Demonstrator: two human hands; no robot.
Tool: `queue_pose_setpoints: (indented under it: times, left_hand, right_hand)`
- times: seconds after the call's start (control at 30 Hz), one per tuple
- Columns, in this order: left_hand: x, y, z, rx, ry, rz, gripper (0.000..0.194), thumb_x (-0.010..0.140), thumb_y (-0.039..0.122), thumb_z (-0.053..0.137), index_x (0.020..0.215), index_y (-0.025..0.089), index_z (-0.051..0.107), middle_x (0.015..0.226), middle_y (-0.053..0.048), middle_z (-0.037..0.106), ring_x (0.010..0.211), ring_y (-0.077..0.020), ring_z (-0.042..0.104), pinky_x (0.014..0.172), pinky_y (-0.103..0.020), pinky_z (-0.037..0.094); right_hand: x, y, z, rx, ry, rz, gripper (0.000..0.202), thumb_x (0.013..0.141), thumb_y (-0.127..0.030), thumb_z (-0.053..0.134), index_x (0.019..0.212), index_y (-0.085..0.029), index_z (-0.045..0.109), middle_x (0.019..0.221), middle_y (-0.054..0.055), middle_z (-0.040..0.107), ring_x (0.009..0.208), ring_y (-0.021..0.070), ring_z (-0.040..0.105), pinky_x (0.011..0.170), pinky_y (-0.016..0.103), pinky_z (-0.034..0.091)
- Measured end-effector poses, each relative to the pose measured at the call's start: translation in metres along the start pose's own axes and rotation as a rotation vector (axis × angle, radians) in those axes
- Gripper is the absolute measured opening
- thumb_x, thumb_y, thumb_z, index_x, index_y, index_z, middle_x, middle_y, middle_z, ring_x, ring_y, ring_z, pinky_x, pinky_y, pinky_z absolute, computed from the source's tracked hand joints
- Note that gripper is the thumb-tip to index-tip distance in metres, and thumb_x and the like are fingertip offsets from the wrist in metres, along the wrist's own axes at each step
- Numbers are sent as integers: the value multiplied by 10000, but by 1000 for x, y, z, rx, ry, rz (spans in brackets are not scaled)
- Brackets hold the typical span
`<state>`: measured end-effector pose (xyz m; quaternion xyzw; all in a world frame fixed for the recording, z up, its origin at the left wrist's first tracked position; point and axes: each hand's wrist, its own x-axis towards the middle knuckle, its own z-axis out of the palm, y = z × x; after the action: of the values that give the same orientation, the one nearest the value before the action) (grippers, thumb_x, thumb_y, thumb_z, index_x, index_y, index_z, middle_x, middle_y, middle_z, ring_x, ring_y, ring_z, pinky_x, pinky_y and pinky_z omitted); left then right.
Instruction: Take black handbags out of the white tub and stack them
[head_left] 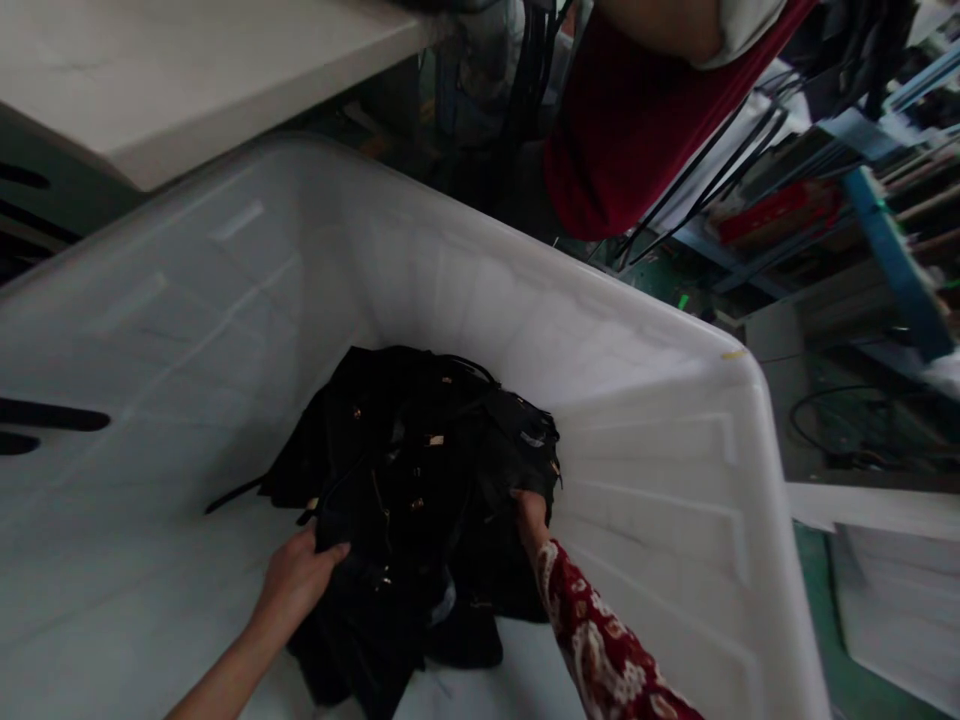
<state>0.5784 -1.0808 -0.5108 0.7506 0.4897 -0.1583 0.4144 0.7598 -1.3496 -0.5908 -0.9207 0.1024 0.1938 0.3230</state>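
A heap of black bags (442, 490) with gold-coloured metal fittings lies in the bottom of a large white plastic bin (645, 460). My left hand (300, 575) is closed on the near left side of the heap, thumb on top, gripping a black bag. On the right side, my right hand (531, 515) is closed on a black bag as well, its fingertips partly hidden by the dark fabric. A thin black strap (234, 495) trails out to the left. Where one bag stops and another starts is hard to see in the dark.
A pale tabletop (225, 70) overhangs the bin's far left corner. Beyond the far rim is another person in a dark red garment (637, 130), with an arm partly in view. Blue metal racks (896, 260) stand at the right.
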Motion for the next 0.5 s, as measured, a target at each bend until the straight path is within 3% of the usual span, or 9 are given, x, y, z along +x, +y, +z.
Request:
queue_pose_setpoints:
  times: [0.13,0.2,0.3,0.4,0.5]
  left_hand:
    - [-15,6,3,-181,31,-2,187,556,305,597,707,195,612,674,-39,680,716,-273,637,628,-334,480]
    - [-24,13,1,-277,26,-9,232,558,346,611,723,184,618,674,-41,679,730,-276,634,645,-342,486]
    - [-36,24,-1,-406,27,-44,299,556,396,632,748,167,622,680,-51,678,764,-284,631,662,-356,493]
    - [-40,26,2,-520,60,-64,324,539,386,657,772,164,625,743,-53,688,811,-276,628,720,-358,492]
    - [-36,20,11,-646,-19,-135,312,551,360,656,787,158,628,718,-46,688,791,-259,632,744,-359,491]
  right_hand:
    - [-48,-31,-20,34,92,-99,197,744,-174,453,550,-182,425,596,-20,451,570,104,416,554,244,375]
    - [-74,-55,-30,24,45,-337,165,693,-130,418,546,-197,390,618,-12,452,619,119,432,588,244,374]
    - [-103,-96,-33,-113,-189,-713,180,628,-46,378,684,-190,470,695,17,533,687,141,503,623,248,391]
    - [-125,-125,-7,-328,-420,-806,334,667,-29,386,942,-183,499,796,41,612,714,162,569,612,257,415]
    - [-146,-128,36,-426,-516,-782,325,752,-82,400,1042,-195,492,878,55,637,782,190,604,629,281,448]
